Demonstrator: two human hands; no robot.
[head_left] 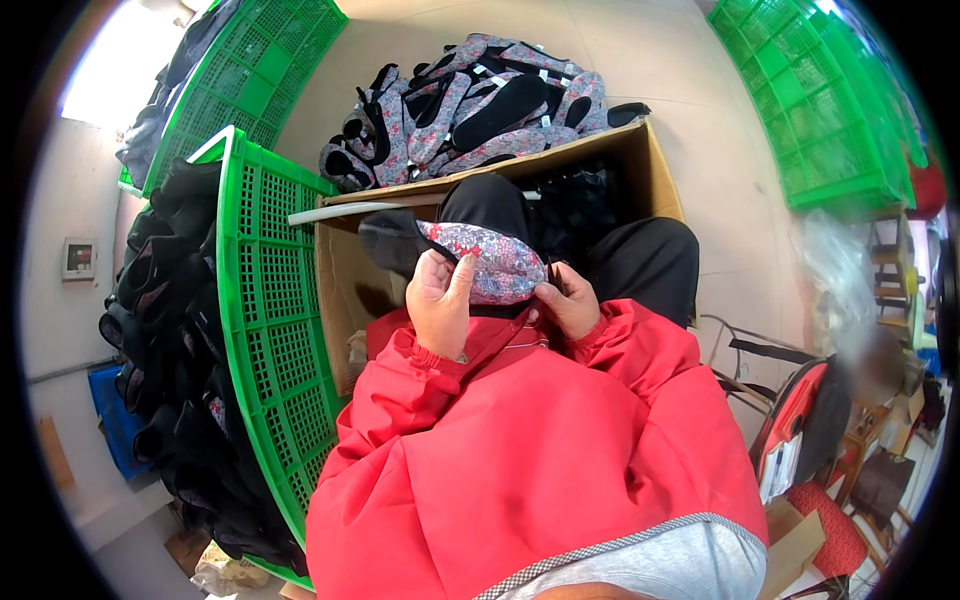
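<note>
A cloth slipper (498,262), grey floral with red flowers and a black part at its left end, is held above my lap. My left hand (440,303) pinches its near left edge, thumb on the floral cloth. At its right end my right hand (568,300) grips the edge between thumb and fingers. The slipper's underside is hidden. Just beyond my knees lies a heap of similar slippers (430,118), floral with black soles and linings.
An open cardboard box (655,172) stands around my legs, a pale rod (350,208) across it. Close on my left is a green crate (290,300) beside many black slippers (165,330). More green crates (250,85) stand far left and far right. A chair (800,400) is at right.
</note>
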